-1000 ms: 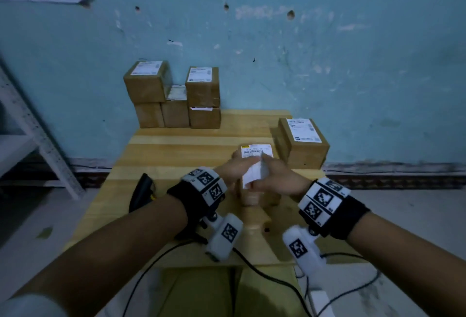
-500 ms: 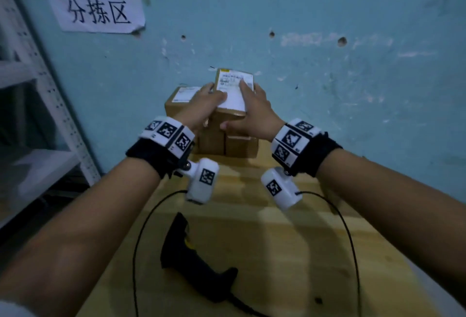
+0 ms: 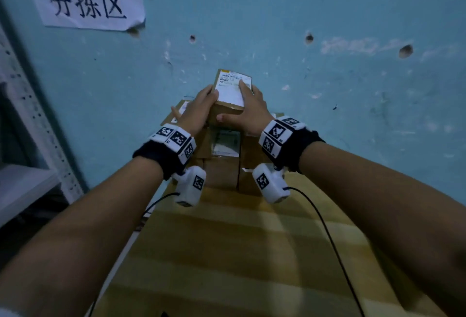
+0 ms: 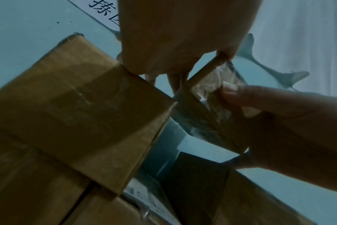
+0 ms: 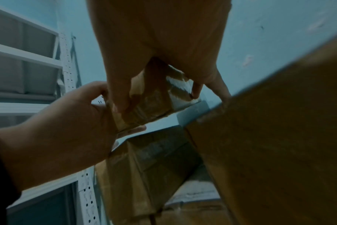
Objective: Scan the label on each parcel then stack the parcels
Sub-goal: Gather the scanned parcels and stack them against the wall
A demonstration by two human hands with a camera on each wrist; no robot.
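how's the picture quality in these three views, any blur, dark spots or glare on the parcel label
Head view: dim but fairly sharp; the label on the held parcel reads white without glare, its print too small to read; straight lines bow at the edges. Left wrist view: dark and soft, with sheen on the parcel's tape. Right wrist view: darkest, the left hand and nearby boxes blurred.

Parcel point(image 3: 230, 94) above stacked parcels point(image 3: 222, 165) at table point(image 3: 239, 253) far edge; wall point(image 3: 327, 89) behind.

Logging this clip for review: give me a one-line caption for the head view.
Both hands, left hand and right hand, hold a labelled parcel above the stacked parcels against the blue wall.
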